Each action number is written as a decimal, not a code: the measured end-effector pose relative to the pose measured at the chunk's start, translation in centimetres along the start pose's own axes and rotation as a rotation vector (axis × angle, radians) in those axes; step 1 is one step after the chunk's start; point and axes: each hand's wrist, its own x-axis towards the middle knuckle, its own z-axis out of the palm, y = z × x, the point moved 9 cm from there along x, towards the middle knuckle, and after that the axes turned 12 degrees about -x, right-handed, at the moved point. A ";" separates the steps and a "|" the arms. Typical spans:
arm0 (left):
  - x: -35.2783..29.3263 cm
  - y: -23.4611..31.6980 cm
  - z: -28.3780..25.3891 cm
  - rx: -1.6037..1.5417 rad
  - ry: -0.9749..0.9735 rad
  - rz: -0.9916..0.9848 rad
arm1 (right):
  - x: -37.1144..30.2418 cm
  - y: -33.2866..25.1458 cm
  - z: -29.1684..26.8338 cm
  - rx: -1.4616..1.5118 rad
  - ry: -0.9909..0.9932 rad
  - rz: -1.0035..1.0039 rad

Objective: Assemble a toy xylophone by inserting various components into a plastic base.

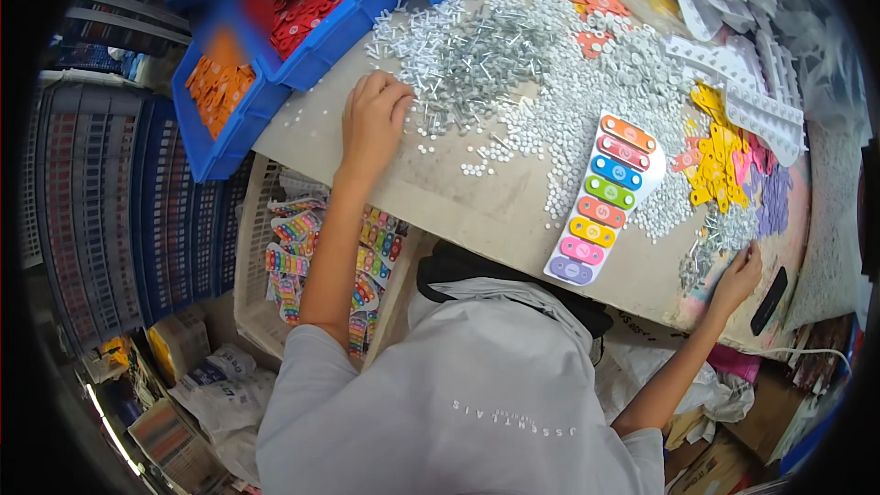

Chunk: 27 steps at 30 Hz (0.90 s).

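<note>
A toy xylophone with a white base and a column of coloured bars lies tilted near the table's front edge, between my hands. White pins are seated in its upper bars; the lower ones show bare holes. My left hand rests at the left edge of a heap of pins, its fingers curled down; anything in them is hidden. At the right, my right hand is beside a small pile of metal screws, fingers bent together. What it pinches, if anything, is too small to make out.
Blue bins hold red bars and orange bars. Small white caps spread across the table. Yellow bars, purple bars and white bases lie right. Below left, a crate holds several xylophones. A phone-like black object lies near the right edge.
</note>
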 end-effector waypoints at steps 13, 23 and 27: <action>0.5 2.4 -0.2 0.153 0.024 0.161 | 1.1 0.7 -0.1 0.268 -0.151 0.213; -2.6 10.0 6.2 -1.059 -0.225 -0.379 | 2.1 -1.1 -1.6 0.272 -0.080 0.177; -5.6 13.1 11.8 -1.358 -0.524 -0.534 | 1.4 -5.1 -6.7 0.349 0.096 0.284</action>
